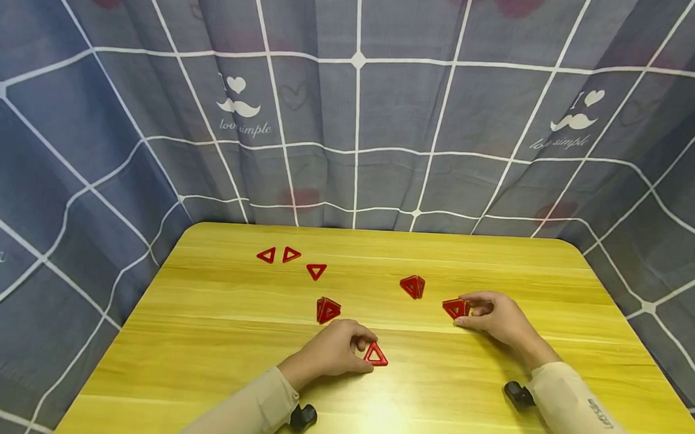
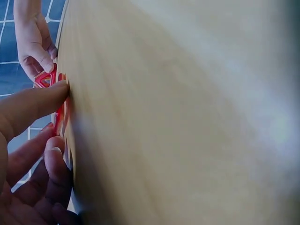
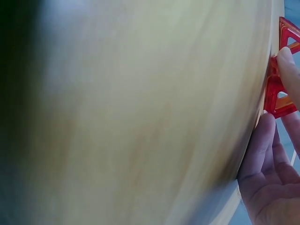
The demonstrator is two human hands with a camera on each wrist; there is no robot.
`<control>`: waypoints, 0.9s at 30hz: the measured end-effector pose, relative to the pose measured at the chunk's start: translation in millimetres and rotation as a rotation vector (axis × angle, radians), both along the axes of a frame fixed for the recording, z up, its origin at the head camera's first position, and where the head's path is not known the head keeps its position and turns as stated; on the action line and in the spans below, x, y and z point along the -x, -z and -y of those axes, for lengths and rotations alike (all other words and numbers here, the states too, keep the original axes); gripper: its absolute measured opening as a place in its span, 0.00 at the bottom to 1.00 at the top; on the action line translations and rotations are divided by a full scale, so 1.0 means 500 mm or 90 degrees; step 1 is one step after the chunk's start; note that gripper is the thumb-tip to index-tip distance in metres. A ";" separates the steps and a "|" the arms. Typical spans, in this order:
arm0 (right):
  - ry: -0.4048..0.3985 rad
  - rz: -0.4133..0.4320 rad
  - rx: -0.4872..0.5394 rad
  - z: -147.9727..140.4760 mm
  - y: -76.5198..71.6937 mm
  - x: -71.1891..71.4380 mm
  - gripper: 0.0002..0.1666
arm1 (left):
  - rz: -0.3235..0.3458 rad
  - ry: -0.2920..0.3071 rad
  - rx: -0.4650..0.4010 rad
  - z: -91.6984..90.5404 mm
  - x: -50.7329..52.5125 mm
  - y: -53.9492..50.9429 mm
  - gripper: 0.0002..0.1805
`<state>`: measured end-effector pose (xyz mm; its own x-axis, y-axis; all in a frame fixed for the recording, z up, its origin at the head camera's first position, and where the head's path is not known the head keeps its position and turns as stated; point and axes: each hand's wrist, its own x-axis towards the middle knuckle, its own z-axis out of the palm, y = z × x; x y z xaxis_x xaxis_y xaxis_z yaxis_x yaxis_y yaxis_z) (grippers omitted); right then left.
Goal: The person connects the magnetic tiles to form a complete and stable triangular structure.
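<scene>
My left hand [image 1: 333, 349] pinches a flat red triangle frame [image 1: 376, 355] at the table's front middle, thumb on one side and fingers on the other. Farther right, my right hand [image 1: 498, 318] holds a red pyramid [image 1: 455, 308] made of triangle frames between thumb and fingers; the fingers hide part of it. The right wrist view shows this pyramid [image 3: 280, 97] close up against the fingertips. Two similar red pyramids stand on the wood, one beyond my left hand [image 1: 327, 310], the other [image 1: 412, 286] to the left of my right hand.
Three loose red triangles lie toward the back left: one leftmost triangle [image 1: 267, 255], a second triangle [image 1: 290, 254] beside it, and a third triangle [image 1: 316, 271] nearer. The yellow wooden table [image 1: 199, 340] ends at a grey-blue checked curtain [image 1: 388, 114] along the back and sides.
</scene>
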<state>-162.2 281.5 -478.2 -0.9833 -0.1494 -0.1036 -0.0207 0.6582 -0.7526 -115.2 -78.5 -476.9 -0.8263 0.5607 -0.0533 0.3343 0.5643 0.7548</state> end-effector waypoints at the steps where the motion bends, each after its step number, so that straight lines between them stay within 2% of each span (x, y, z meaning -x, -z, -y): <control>1: 0.003 0.001 -0.001 0.001 0.001 -0.001 0.36 | 0.000 0.000 0.001 0.001 0.000 0.000 0.22; 8: 0.003 -0.023 -0.021 0.004 0.011 -0.004 0.38 | 0.046 0.000 -0.014 0.012 0.002 0.001 0.24; 13: -0.003 -0.028 0.000 0.005 0.008 -0.009 0.49 | 0.056 0.008 -0.015 0.017 0.007 0.001 0.22; 15: 0.022 -0.038 0.001 0.012 -0.004 -0.016 0.52 | 0.054 0.014 -0.014 0.017 0.009 0.000 0.21; 17: 0.072 -0.064 -0.002 0.028 -0.024 -0.027 0.51 | 0.053 0.017 -0.013 0.018 0.010 0.000 0.21; 19: 0.116 -0.099 0.006 0.052 -0.044 -0.041 0.46 | 0.054 0.017 -0.012 0.017 0.011 -0.001 0.21; 21: 0.124 -0.127 0.016 0.081 -0.059 -0.055 0.38 | 0.057 0.013 -0.011 0.017 0.011 -0.002 0.21; 23: 0.075 -0.131 0.039 0.110 -0.064 -0.066 0.32 | 0.064 0.010 -0.011 0.018 0.011 -0.003 0.21; 27: -0.070 -0.086 0.079 0.157 -0.053 -0.082 0.25 | 0.077 0.014 -0.019 0.015 0.013 -0.005 0.21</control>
